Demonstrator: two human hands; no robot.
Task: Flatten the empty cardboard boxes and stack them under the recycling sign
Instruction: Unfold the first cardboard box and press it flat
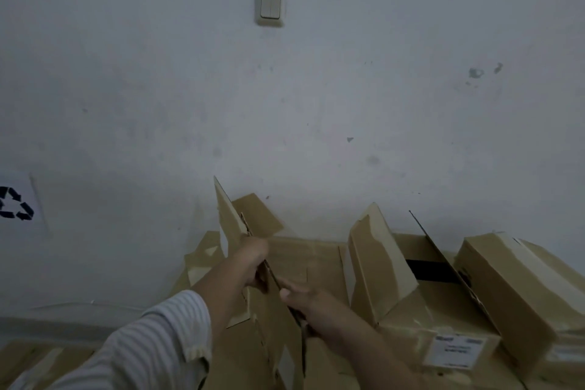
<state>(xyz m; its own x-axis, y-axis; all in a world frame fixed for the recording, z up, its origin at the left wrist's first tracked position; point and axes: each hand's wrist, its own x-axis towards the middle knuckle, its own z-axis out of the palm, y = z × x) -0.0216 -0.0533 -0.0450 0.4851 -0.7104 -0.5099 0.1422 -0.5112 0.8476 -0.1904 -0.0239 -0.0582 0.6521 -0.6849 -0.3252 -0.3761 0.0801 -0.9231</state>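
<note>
Striped white cloth of my left sleeve (pixel 152 342) fills the lower left corner, and the bare forearm runs up from it to my left hand (pixel 253 260). That hand is clenched round the top edge of a flattened brown cardboard box (pixel 232 222), fingers curled over the rim. My right hand (pixel 305 302) grasps the same edge lower down and nearer to me, with the thumb on top and the fingers hidden behind the board. The flattened box stands on its edge between my hands, tilted, its far end and a loose flap pointing up toward the pale grey wall (pixel 380 89).

Behind it, flat brown cardboard sheets (pixel 304 255) lie at the foot of the wall. Just to the right sits an open brown cardboard box with raised flaps (pixel 380 266). It has a white printed label (pixel 456 351) on its near side, too blurred to read. A long closed brown cardboard box (pixel 512 288) leans against it at the far right. More taped cardboard (pixel 31 361) lies flat in the bottom left corner.

A white paper sheet with black recycling arrows (pixel 17 204) hangs on the wall at the left edge, well apart from the box I hold. High on the wall is a cream double light switch (pixel 269 8).
</note>
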